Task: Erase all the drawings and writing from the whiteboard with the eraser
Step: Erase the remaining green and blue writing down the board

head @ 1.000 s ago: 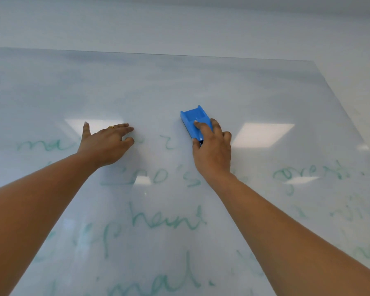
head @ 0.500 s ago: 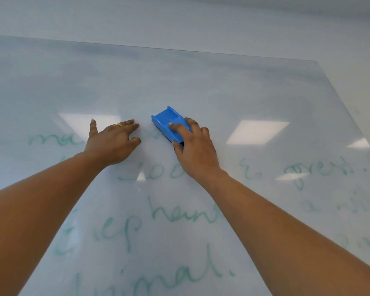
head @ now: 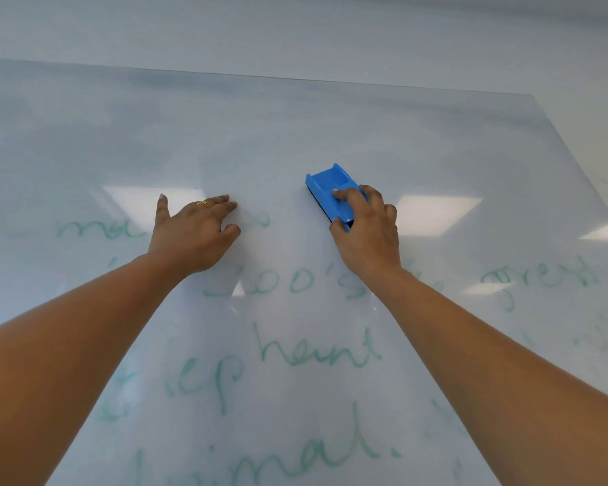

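Here the eraser (head: 330, 192) is pressed to the whiteboard (head: 330, 128), clasped by the right grip (head: 365, 229) — the left grip (head: 193, 233) is spread flat nearby. Firm, overlapping strokes should be drawn down over the green writing (head: 316, 349).

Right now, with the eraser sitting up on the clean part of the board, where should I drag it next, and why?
Probably pull the eraser, gripped in your right hand, down toward you across the green "zoo's" writing just below it. The whiteboard above the eraser looks wiped, while that line and the ones nearer you are unerased.
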Action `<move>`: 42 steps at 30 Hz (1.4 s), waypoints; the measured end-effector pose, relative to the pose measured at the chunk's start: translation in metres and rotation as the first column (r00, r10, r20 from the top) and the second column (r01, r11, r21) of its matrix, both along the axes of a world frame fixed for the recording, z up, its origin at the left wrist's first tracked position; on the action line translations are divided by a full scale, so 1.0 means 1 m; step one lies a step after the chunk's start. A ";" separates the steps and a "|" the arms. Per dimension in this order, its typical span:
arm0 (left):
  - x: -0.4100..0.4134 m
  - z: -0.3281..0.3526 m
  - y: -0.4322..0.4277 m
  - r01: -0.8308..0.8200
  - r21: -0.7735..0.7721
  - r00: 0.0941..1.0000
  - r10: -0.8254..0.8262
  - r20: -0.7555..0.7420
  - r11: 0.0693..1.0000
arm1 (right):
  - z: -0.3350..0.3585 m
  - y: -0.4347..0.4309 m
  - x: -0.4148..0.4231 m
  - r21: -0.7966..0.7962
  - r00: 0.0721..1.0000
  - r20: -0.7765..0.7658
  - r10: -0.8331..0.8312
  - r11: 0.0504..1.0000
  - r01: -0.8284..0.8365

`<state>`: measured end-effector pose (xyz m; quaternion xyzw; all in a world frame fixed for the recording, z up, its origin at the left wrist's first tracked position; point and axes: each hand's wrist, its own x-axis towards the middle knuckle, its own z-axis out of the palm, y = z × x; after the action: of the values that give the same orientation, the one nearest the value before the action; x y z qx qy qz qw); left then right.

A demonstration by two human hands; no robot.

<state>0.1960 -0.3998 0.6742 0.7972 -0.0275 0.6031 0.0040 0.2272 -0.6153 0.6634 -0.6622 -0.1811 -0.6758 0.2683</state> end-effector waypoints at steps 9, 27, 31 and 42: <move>0.003 0.003 0.002 0.013 0.010 0.997 -0.014 0.074 1.000 | -0.004 0.020 0.012 -0.038 0.989 0.112 -0.093 0.994 0.098; -0.014 0.015 0.098 -0.036 -0.004 0.999 0.036 0.035 0.999 | -0.003 0.115 -0.006 -0.132 0.995 0.078 -0.055 0.989 0.065; -0.021 0.014 0.144 -0.047 -0.020 0.998 0.048 0.036 0.999 | -0.001 0.151 -0.012 -0.145 0.996 0.066 -0.062 0.987 0.072; -0.023 -0.034 0.251 0.048 -0.158 0.993 -0.030 0.114 0.986 | 0.002 0.238 -0.027 -0.204 1.000 0.026 -0.012 0.979 0.017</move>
<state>0.1731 -0.1489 0.6404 0.7587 0.0052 0.6467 0.0784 0.1998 -0.3777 0.6657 -0.6793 -0.2481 -0.6635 0.1916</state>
